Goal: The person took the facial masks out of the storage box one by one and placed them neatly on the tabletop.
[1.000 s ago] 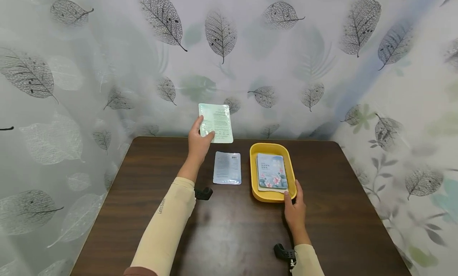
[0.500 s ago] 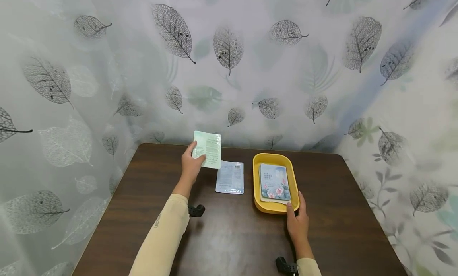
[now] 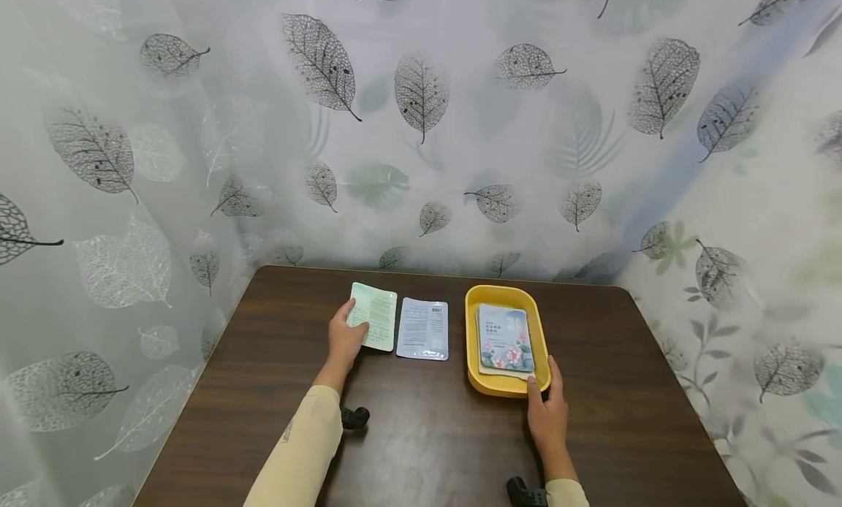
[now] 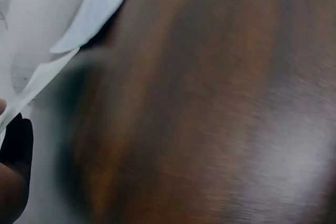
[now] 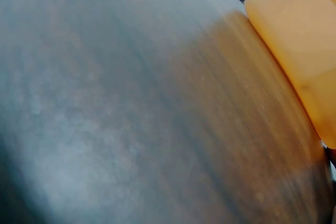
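My left hand [image 3: 345,340] pinches the left edge of a pale green sheet mask packet [image 3: 378,317], thumb on top, close over the table's far left part. Just right of it lies a light blue sheet mask packet [image 3: 422,330], printed back side up. In the left wrist view the green packet [image 4: 44,77] slants from the fingers, its tip near the blue packet [image 4: 100,11]. My right hand [image 3: 548,413] grips the lower right corner of a yellow plastic basket [image 3: 500,388]. Inside lies a small stack of packets, topped by a blue flowered one [image 3: 503,337].
Everything stands on a dark brown wooden table [image 3: 434,441]. A leaf-patterned curtain [image 3: 460,149] hangs behind the table and along both sides. Black wrist camera mounts [image 3: 355,418] stick out beside both forearms.
The left hand has lowered the green packet from above the table's back edge, down and left, to beside the blue packet. The right hand keeps its grip on the basket. The head view has tilted.
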Available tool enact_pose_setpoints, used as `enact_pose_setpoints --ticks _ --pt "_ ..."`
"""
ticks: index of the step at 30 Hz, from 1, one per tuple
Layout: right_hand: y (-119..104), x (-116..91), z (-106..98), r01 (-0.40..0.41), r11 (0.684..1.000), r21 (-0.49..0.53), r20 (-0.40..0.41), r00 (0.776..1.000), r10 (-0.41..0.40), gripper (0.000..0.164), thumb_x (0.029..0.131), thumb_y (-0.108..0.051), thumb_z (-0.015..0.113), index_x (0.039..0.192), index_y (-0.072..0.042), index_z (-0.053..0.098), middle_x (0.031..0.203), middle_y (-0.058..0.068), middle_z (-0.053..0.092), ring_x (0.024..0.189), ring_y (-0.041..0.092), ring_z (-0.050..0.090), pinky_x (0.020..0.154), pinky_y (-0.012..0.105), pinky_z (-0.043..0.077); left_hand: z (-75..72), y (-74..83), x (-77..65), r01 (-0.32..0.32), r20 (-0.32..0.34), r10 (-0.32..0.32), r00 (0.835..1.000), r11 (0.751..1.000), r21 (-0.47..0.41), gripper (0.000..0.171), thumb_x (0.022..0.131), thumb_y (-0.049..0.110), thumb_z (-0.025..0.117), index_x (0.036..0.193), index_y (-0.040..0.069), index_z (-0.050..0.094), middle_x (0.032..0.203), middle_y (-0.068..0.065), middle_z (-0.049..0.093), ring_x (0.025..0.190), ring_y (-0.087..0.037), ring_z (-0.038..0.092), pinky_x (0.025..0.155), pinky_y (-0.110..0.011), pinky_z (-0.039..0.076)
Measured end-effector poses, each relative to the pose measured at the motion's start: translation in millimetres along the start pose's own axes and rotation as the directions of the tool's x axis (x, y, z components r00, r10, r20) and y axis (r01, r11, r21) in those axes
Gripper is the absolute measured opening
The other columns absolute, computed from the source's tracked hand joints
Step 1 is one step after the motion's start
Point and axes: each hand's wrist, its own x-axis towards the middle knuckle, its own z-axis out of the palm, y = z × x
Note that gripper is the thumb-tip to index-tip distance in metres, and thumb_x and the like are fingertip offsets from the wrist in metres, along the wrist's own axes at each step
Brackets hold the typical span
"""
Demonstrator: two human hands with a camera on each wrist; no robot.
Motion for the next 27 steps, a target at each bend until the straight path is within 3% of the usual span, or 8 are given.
enact_pose_setpoints --ticks 5,10,13,17,21,24,27 --pt "-3.1 1.1 -0.2 -0.003 1.000 -0.003 0.004 1.000 0.003 0.068 0.106 -0.040 0.049 0.165 -0.026 0.019 0.169 0.014 0.027 0.153 0.041 0.030 0.122 0.063 0.025 0.2 -13.1 -2.2 -0.048 -0.019 0.051 0.999 0.991 0.127 0.072 0.085 -0.007 0.063 0.153 -0.003 0.041 0.162 -0.021 0.037 0.152 -0.038 0.031 0.121 -0.053 0.034" --pt "-4.9 1.4 -0.1 -0.009 1.000 0.001 0.004 1.000 0.009 0.067 0.106 -0.039 0.049 0.165 -0.026 0.018 0.169 0.014 0.026 0.154 0.041 0.029 0.122 0.062 0.025 -0.4 -19.7 -1.8 -0.129 -0.018 0.142 0.990 0.942 0.311 0.071 0.082 0.000 0.064 0.150 -0.005 0.045 0.159 -0.022 0.042 0.145 -0.044 0.034 0.117 -0.060 0.033" --pt "-4.1 1.4 -0.1 -0.005 1.000 0.003 -0.001 1.000 0.005 0.067 0.106 -0.039 0.049 0.165 -0.026 0.020 0.169 0.014 0.027 0.153 0.040 0.030 0.123 0.062 0.025 -1.0 -22.6 -2.3 -0.155 0.013 0.167 0.986 0.885 0.439 0.070 0.083 0.007 0.064 0.150 -0.004 0.045 0.159 -0.021 0.042 0.145 -0.044 0.032 0.118 -0.062 0.029" --pt "-2.5 0.9 -0.3 0.000 1.000 0.003 -0.002 1.000 0.000 0.067 0.106 -0.038 0.050 0.164 -0.024 0.021 0.168 0.015 0.028 0.153 0.041 0.031 0.122 0.063 0.026 -2.4 -30.7 -4.4 -0.181 0.064 0.178 0.982 0.780 0.599 0.068 0.088 0.014 0.062 0.151 -0.006 0.043 0.162 -0.023 0.037 0.151 -0.045 0.027 0.122 -0.063 0.024" --pt "-0.7 -0.2 -0.6 -0.010 1.000 0.001 -0.001 1.000 0.010 0.067 0.106 -0.039 0.050 0.164 -0.025 0.021 0.168 0.014 0.028 0.153 0.040 0.031 0.122 0.063 0.025 -2.3 -40.0 -7.7 -0.238 0.112 0.223 0.968 0.689 0.685 0.066 0.092 0.019 0.057 0.149 -0.011 0.042 0.164 -0.027 0.030 0.154 -0.046 0.021 0.123 -0.063 0.022" --pt "-0.7 -0.2 -1.0 -0.014 1.000 -0.005 0.002 1.000 0.014 0.067 0.106 -0.039 0.050 0.164 -0.025 0.020 0.168 0.015 0.029 0.152 0.041 0.031 0.121 0.064 0.026 -0.4 -44.7 -8.2 -0.259 0.124 0.246 0.961 0.654 0.711 0.065 0.094 0.021 0.055 0.149 -0.012 0.042 0.165 -0.028 0.027 0.156 -0.046 0.018 0.124 -0.063 0.022" --pt "-0.5 0.2 -2.1 -0.011 1.000 -0.014 -0.004 1.000 0.011 0.068 0.106 -0.039 0.051 0.164 -0.025 0.020 0.167 0.017 0.030 0.152 0.042 0.031 0.120 0.065 0.026 2.2 -45.4 -8.2 -0.248 0.130 0.226 0.965 0.641 0.726 0.066 0.096 0.024 0.053 0.151 -0.011 0.040 0.167 -0.025 0.025 0.157 -0.044 0.015 0.125 -0.062 0.020"
